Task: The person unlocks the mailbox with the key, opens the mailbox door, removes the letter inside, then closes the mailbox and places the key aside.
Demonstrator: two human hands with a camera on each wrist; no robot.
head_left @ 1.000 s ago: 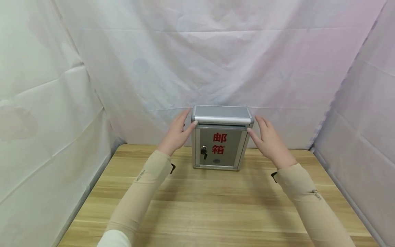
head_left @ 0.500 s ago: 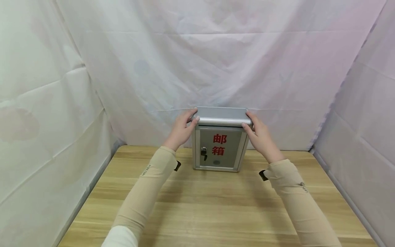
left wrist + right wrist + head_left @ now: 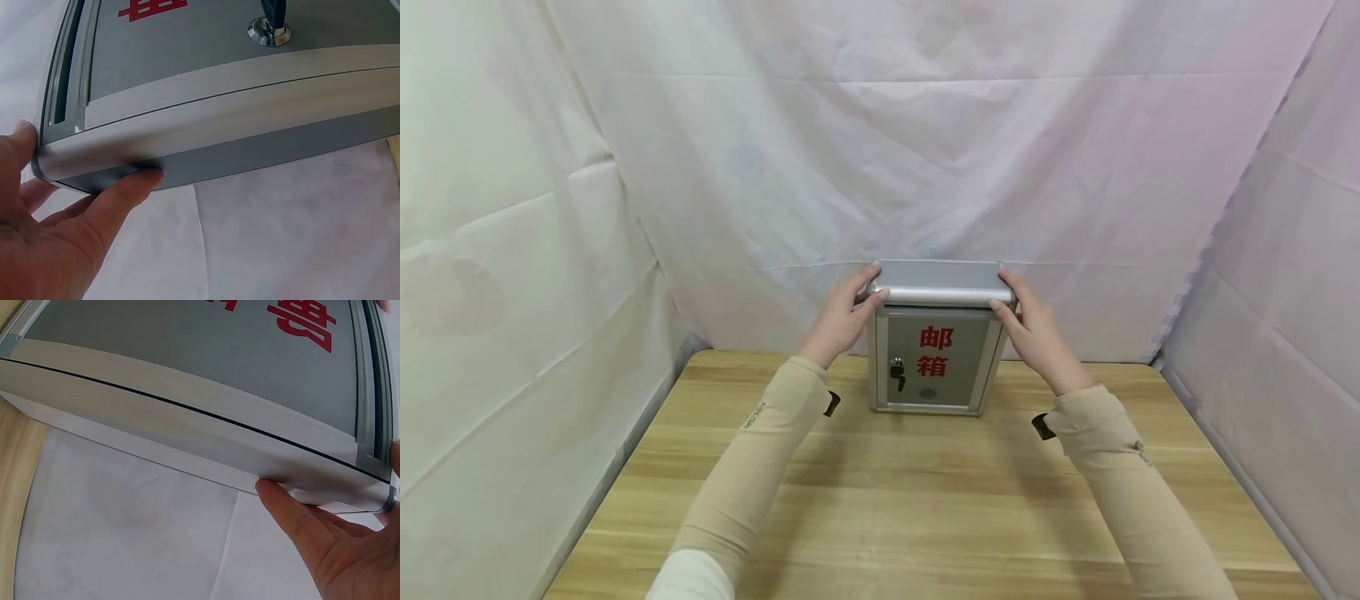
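A silver-grey metal mailbox [image 3: 966, 354] with red characters on its front stands upright at the back of the table. Its top left corner is in the grip of my left hand [image 3: 835, 325], with the thumb at the front edge. My right hand [image 3: 1041, 337] grips the opposite top corner in the same way. Low on the left of the door is a lock [image 3: 270, 32] with a dark key hanging from it. In the right wrist view, fingers [image 3: 294, 515] press against the mailbox's side wall. Below the top edge runs a narrow slot, partly hidden by the lid.
The wood-grain table [image 3: 880, 500] spreads out in front of the mailbox. Pale cloth [image 3: 925, 150] hangs close behind it, and more cloth walls flank the table on the left and right.
Both hands have moved inward from beside the mailbox onto its top corners and taken hold of it. Over the last half second they stay nearly still, and the mailbox stands in about the same place.
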